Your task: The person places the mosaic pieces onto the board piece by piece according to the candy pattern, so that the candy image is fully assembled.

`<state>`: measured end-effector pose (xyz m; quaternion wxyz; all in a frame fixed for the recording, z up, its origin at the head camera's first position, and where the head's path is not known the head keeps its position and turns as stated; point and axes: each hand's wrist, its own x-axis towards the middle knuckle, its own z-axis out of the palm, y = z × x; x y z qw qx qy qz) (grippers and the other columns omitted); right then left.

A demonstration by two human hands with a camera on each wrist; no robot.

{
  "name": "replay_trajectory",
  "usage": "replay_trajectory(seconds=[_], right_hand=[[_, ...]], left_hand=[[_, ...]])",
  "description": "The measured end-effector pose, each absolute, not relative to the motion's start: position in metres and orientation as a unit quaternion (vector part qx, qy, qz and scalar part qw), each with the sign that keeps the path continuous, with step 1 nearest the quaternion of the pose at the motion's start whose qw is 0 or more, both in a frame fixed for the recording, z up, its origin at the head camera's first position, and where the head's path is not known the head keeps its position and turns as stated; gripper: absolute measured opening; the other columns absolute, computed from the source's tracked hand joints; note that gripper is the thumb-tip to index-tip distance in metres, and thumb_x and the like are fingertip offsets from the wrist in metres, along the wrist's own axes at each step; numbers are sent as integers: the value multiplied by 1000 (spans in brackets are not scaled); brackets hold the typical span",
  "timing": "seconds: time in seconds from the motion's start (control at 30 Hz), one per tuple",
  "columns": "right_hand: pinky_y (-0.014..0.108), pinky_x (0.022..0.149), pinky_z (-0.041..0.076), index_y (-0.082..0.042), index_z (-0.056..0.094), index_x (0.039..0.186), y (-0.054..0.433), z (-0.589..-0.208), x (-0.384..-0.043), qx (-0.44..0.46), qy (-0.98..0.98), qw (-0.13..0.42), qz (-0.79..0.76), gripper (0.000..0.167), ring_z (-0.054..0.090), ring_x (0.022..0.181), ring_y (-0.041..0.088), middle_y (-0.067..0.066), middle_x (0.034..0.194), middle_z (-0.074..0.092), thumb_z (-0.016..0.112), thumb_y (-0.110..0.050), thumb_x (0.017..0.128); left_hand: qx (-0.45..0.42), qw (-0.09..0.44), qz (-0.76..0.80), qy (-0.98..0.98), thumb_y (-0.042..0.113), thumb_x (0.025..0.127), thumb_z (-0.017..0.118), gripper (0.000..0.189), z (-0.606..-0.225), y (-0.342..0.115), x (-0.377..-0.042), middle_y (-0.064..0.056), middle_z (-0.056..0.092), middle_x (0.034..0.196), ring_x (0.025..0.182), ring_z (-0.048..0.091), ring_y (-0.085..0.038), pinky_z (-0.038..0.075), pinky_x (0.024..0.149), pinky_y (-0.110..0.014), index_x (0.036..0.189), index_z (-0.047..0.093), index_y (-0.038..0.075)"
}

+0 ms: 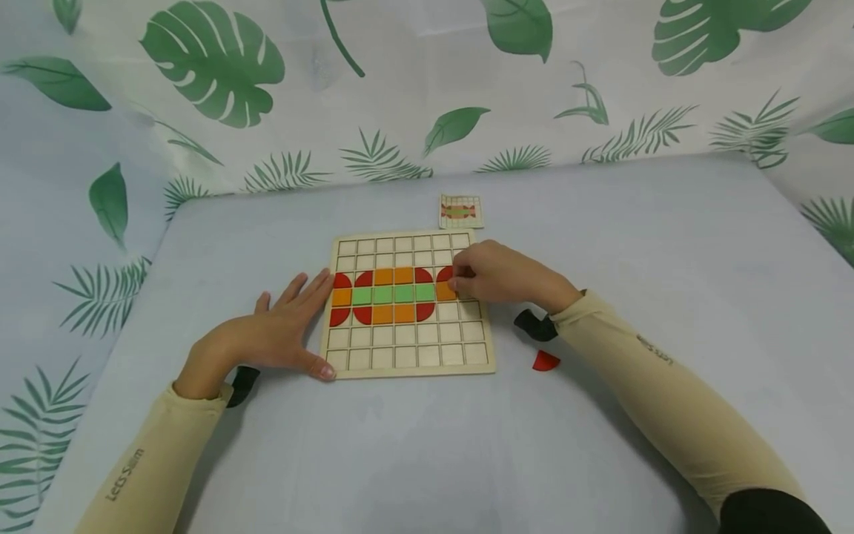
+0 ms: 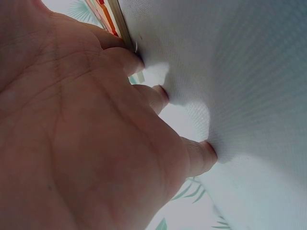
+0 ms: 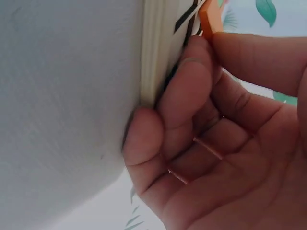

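Observation:
A square wooden grid board [image 1: 460, 356] lies on the table, partly filled with red quarter-circle, orange square and green square tiles. My left hand [image 1: 270, 334] rests at its left edge, fingers spread and thumb at the near corner; in the left wrist view, fingertips touch the cloth. Over the board's right side, my right hand [image 1: 497, 274] pinches an orange square tile [image 3: 210, 18] between thumb and fingers, at a cell below a red quarter-circle tile [image 1: 443, 274]. Its lower fingers curl against the board's edge [image 3: 152, 62]. The hand hides part of the right-hand cells.
A small pattern card [image 1: 460, 212] lies just behind the board. One loose red quarter-circle tile [image 1: 545, 361] is on the table [image 1: 427, 452] to the board's right, near the right forearm. A leaf-print curtain [image 1: 400, 89] hangs behind the table.

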<state>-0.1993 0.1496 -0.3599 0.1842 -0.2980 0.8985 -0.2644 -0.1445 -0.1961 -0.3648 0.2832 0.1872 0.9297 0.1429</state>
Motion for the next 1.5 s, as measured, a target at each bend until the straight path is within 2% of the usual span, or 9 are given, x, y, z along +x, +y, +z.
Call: replay_trajectory(seconds=[0.3,0.93,1.03,1.17,1.33,1.5], right_hand=[[31,63,35,-5,66,86,149,-360,-197,-288,899,195,-266,19,46,65,16,1,71,49,65,-6,105],[33,66,38,-8,66,87,161,-363,-190,-297,890,207,-279,21,49,70,18,2,74,50,67,-14,107],[34,70,42,-8,69,93,168,-363,-186,-314,880,202,-293,13,52,77,19,2,81,54,68,-11,106],[39,82,49,-8,72,105,179,-364,-178,-334,868,192,-315,4,57,92,21,2,97,62,70,-11,104],[44,93,52,-6,73,122,190,-364,-170,-333,862,184,-335,20,60,105,22,2,114,66,71,-14,104],[42,92,51,-6,63,148,188,-369,-168,-348,868,178,-305,46,57,107,23,8,121,60,72,-18,105]], left_hand=[[186,280,140,931,60,73,93,147,-364,-195,-145,-14,-8,179,161,-12,-46,-4,115,-83,172,-2,7],[188,282,141,930,59,74,93,146,-366,-193,-145,-15,-7,179,161,-10,-47,-2,115,-83,172,-1,7],[188,284,141,930,60,74,93,146,-367,-193,-145,-15,-7,179,161,-10,-47,-2,115,-83,172,-1,7],[185,285,136,930,59,75,93,145,-366,-194,-146,-14,-8,179,161,-11,-46,-3,116,-82,172,-2,7],[188,285,143,929,59,75,93,145,-365,-195,-146,-14,-8,179,161,-11,-46,-3,115,-83,172,-2,7],[188,287,143,928,60,75,92,145,-365,-196,-145,-14,-9,179,161,-11,-46,-3,116,-82,172,-2,7]])
